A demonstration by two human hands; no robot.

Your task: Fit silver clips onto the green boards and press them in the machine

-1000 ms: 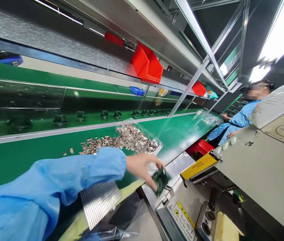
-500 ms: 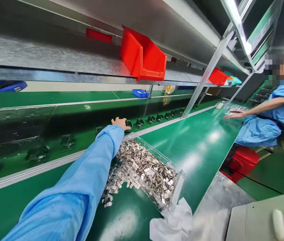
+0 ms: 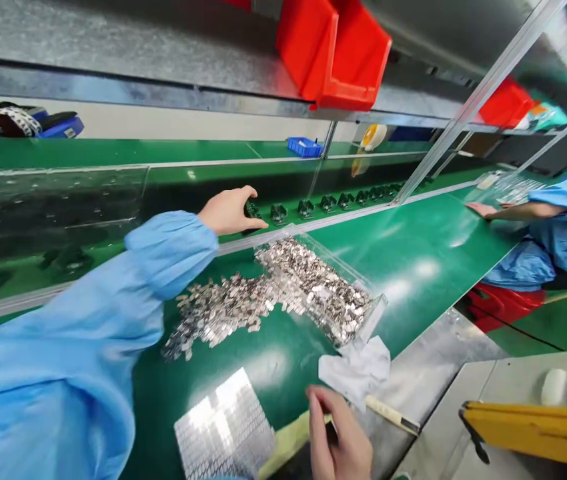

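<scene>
My left hand (image 3: 228, 211) reaches over the rail to the belt, thumb and fingers closed around a small black part (image 3: 252, 211). Most of that part is hidden by the hand. Similar black parts (image 3: 306, 209) stand in a row beyond it. My right hand (image 3: 338, 427) is low in the view, its fingertips pinched together; whatever may be between them is too small to make out. Left of it lies a silvery sheet with a grid pattern (image 3: 226, 427). Small metal pieces (image 3: 233, 303) are spread on the green bench beside a clear tray (image 3: 378, 313) full of the same pieces.
A white cloth (image 3: 356, 367) and a pen-like stick (image 3: 392, 413) lie near the bench edge. Overhead runs a metal shelf (image 3: 138, 90) with a red bin (image 3: 343, 67). A slanted metal post (image 3: 473, 107) stands to the right. A co-worker in blue (image 3: 563, 233) sits further along.
My left hand has closed around a black part. My right hand and the silvery sheet have come into view at the bottom. The view has shifted, showing more of the bench.
</scene>
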